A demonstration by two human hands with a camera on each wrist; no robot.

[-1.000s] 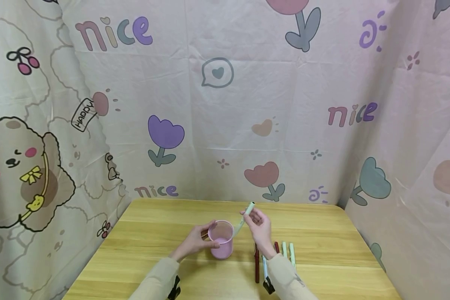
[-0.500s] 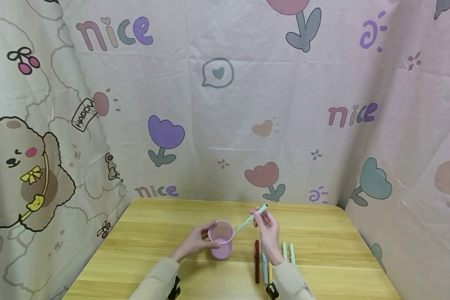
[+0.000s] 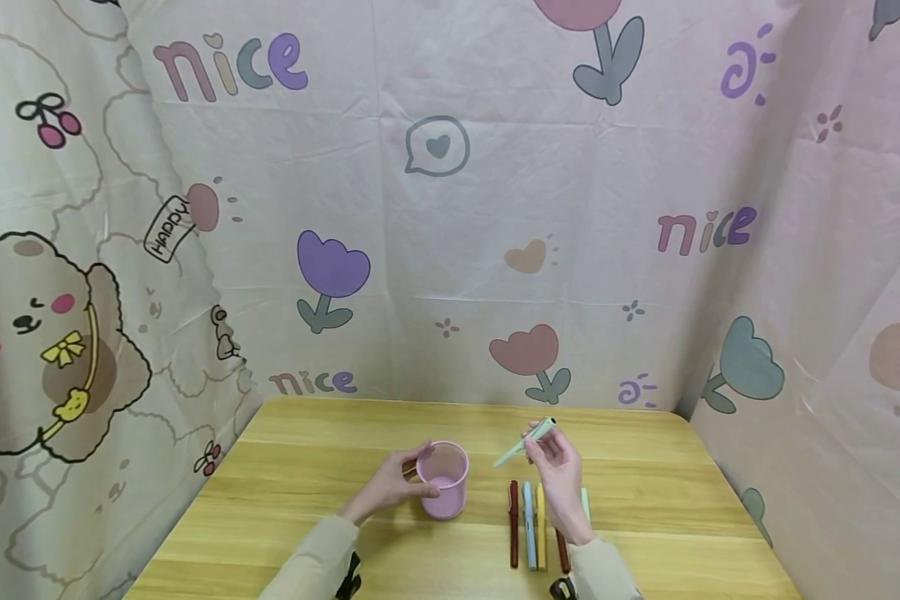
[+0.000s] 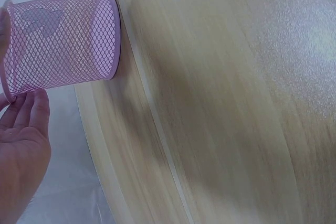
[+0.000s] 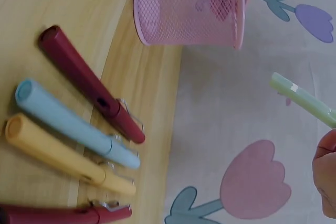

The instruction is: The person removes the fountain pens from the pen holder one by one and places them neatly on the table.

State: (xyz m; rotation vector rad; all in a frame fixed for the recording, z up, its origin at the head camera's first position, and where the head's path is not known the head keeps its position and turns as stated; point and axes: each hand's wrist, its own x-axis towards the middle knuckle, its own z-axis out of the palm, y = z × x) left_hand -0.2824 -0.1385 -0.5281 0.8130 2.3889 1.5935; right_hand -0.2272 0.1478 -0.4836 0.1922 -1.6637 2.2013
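Observation:
My left hand [image 3: 392, 485] grips the rim of a pink mesh pen cup [image 3: 446, 505], thumb at the near side and fingers round the far side. In the left wrist view the cup [image 4: 63, 45] lies sideways across the picture and its mesh wall shows nothing inside. To the right of the cup, my right hand [image 3: 559, 477] pinches a light green pen [image 3: 516, 450], held aslant with its lower tip pointing left toward the cup. The right wrist view has this pen [image 5: 302, 97] well apart from the cup [image 5: 189, 11].
Right of the cup, several pens lie in a row on the wooden table [image 3: 307, 467]: dark red [image 3: 513, 529], light blue [image 3: 529, 529], yellow [image 3: 542, 533], another dark red [image 3: 562, 552] and light green [image 3: 585, 502]. My right forearm partly covers the row. A printed cloth [image 3: 435, 250] hangs behind.
My right hand has moved right, carrying the green pen away from the cup's side, and the pen leans flatter. The left hand and cup have stayed put.

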